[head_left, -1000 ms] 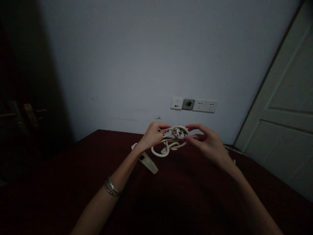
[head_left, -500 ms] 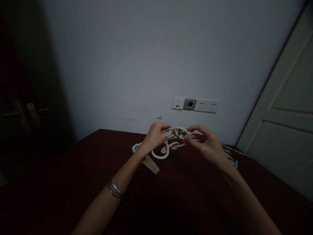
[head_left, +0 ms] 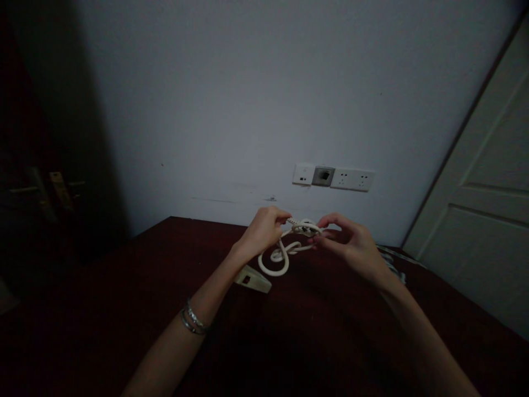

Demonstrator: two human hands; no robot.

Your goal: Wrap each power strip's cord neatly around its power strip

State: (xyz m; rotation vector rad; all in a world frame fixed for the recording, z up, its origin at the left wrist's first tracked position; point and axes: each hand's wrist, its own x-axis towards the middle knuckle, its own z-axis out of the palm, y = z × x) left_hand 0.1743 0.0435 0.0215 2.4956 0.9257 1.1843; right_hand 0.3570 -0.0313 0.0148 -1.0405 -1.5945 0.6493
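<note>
A looped white cable (head_left: 274,272) hangs and lies between my two hands over the dark red table. My left hand (head_left: 264,229) pinches the cable close to a ribbed section. With thumb and fingers, my right hand (head_left: 351,242) grips the other side of a cable loop. Inside that loop sits a small pale piece with dark spots, perhaps a plug, too dim to make out. Below my left wrist a cream-coloured power strip (head_left: 256,280) rests on the tabletop, its far part hidden behind my forearm.
Wall sockets (head_left: 352,179) and a grey outlet plate (head_left: 323,176) are set in the wall behind the table (head_left: 198,242). A striped bundle (head_left: 392,266) lies at the right, partly behind my right wrist. A white door (head_left: 487,220) stands at the right.
The loop and the pale piece between my hands have tilted flatter. The power strip has turned slightly on the table, and its far end is now hidden. Both hands keep their grip.
</note>
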